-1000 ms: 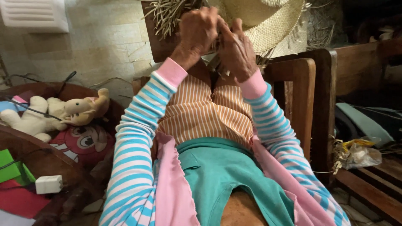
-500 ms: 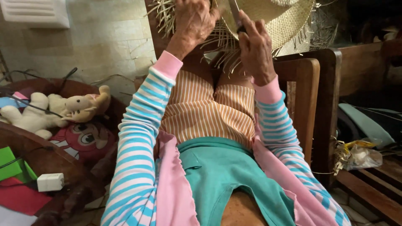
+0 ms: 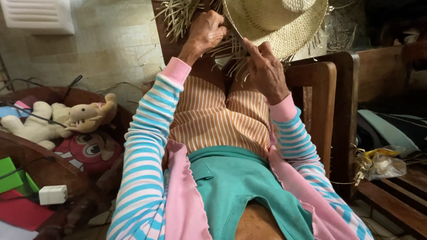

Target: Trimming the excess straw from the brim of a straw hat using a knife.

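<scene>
Head view: unfinished straw hat (image 3: 278, 22) sits above my knees at top of frame, crown woven, loose straw ends (image 3: 178, 18) sticking out around the brim. My left hand (image 3: 207, 31) is just left of the hat, fingers curled shut around a bunch of those loose strands. My right hand (image 3: 264, 66) is right under the hat brim, fingers partly bent, index finger pointing up against the brim edge, pinching strands; exactly how tight, can't tell. Both sleeves striped blue-white with pink cuffs. Below the hat: my orange striped shorts (image 3: 218, 115), teal shirt (image 3: 235, 186). Wooden chair (image 3: 324, 102) just right of the hat, below it. Far left of the hat, lower: plush toy (image 3: 58, 118) on a red cushion (image 3: 86, 151), white adapter (image 3: 52, 194). Lower right of the hat: crumpled plastic bag (image 3: 380, 162).
</scene>
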